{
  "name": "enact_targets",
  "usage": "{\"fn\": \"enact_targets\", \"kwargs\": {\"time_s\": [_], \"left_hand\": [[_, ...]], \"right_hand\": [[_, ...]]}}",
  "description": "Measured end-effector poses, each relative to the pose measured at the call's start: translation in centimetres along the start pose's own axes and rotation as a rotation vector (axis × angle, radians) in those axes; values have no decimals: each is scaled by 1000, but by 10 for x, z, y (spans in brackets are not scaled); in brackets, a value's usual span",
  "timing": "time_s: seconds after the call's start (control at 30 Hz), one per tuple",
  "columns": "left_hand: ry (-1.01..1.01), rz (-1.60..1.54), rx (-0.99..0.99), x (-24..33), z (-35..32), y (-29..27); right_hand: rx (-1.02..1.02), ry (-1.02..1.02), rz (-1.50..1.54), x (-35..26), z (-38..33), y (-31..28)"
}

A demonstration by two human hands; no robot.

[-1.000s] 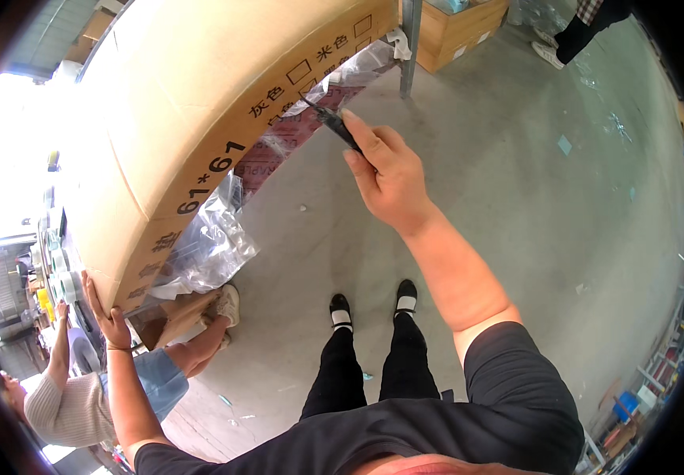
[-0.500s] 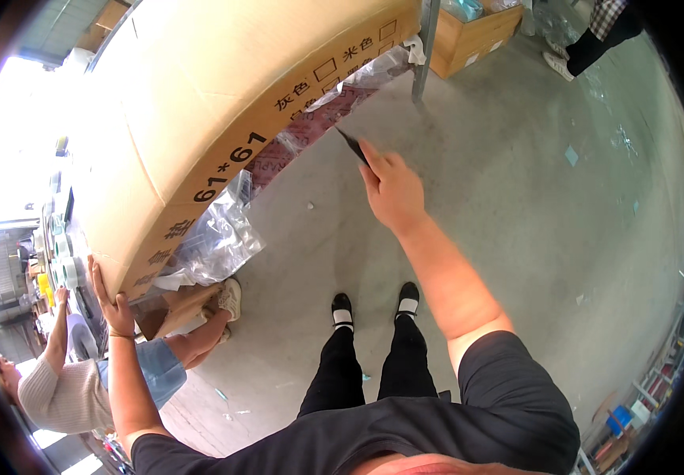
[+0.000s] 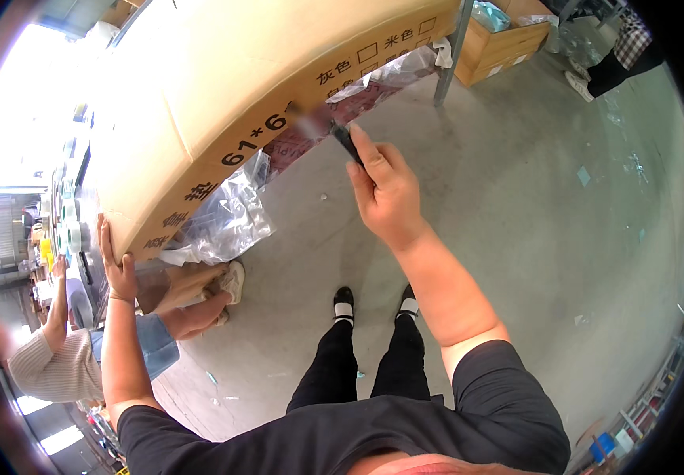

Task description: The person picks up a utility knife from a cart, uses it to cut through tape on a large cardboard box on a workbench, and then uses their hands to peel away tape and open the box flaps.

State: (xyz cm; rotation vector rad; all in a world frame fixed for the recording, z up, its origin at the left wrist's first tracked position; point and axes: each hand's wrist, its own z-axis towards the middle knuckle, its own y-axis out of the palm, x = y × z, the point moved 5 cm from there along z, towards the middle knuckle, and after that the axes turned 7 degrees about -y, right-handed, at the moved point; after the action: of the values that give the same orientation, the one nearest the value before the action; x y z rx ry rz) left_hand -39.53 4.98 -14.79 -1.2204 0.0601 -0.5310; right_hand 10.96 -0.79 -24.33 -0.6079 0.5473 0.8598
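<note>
A large cardboard carton (image 3: 223,71) with dark printing along its side lies at the upper left. My left hand (image 3: 121,275) rests against its near left corner, fingers stretched out and thumb apart. My right hand (image 3: 392,194) is closed around a slim black hand tool (image 3: 345,141), pointing up and left toward the carton's lower edge. The tool's far end is blurred, so I cannot tell its kind or whether it touches the carton. Under the carton's side show a dark red printed sheet (image 3: 286,149) and crumpled clear plastic film (image 3: 235,218).
At left, a person in a knit top (image 3: 57,364) stands beside the carton. A metal post (image 3: 454,55) rises at its far end, near a wooden box (image 3: 508,51). Another person's legs (image 3: 607,71) show at the far right. Plastic scraps (image 3: 584,176) lie on the grey floor.
My right hand has brought the black tool slightly left, closer to the carton's side. The carton appears shifted right and up in view; my left hand remains at its corner.
</note>
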Motion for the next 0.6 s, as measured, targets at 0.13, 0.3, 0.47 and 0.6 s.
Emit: {"fn": "enact_targets", "kwargs": {"time_s": [0.13,0.3,0.47,0.6], "left_hand": [[11,-25,15,6,1,2],[5,-40,24,7,-1,2],[-23,-49,17,7,1,3],[-18,-53,43,6,-1,0]], "right_hand": [[8,32,-18,2,6,6],[-10,86,-48,11,-2,10],[-256,188,-358,47,-62,23],[-158,216,-61,8,-68,16]]}}
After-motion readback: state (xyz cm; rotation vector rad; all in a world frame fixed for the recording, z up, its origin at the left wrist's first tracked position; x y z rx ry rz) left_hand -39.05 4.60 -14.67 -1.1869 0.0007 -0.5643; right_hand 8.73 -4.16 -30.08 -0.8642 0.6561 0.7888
